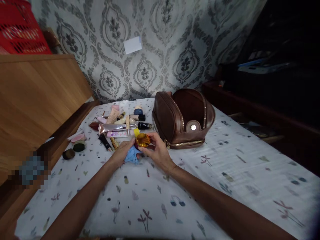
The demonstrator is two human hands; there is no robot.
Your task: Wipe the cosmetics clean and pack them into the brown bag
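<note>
Patterned wall (160, 50), printed sheet (135, 213), and an amber jar (143, 140) between your hands
The wall rises behind the sheet before you, with a wooden panel (37, 80) along your left, a brown bag (165, 116) standing unzipped at the sheet's far right, and a red basket (17, 16) above the panel; cosmetics (112, 128) lie scattered left of the bag, beyond your left hand (122, 151); your right hand (160, 151) grips the jar's right side between thumb and fingers, your left is closed on a blue cloth (132, 156) at the jar's left, just below it
</note>
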